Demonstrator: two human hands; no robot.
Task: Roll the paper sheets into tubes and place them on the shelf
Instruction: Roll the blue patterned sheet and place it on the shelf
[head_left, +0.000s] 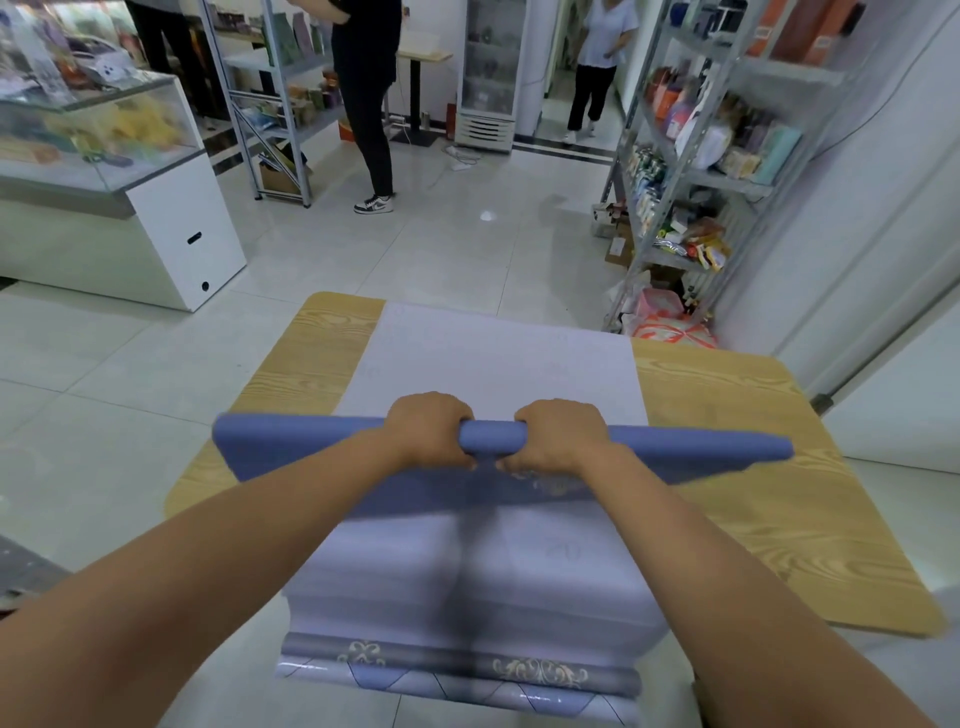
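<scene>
While left hand (428, 434), right hand (563, 436) grip, roll (493, 436) between

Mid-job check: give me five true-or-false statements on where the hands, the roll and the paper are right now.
1. The left hand and right hand both grip the blue roll. True.
2. The blue roll lies on the metal shelf. False: it is at the wooden table; the shelf stands off to the right.
3. Patterned paper hangs over the table's near edge. True.
4. The hands hold the roll's two ends. False: they sit side by side at its middle, with both ends free.
5. Nobody else is in view. False: two people stand in the background.
</scene>
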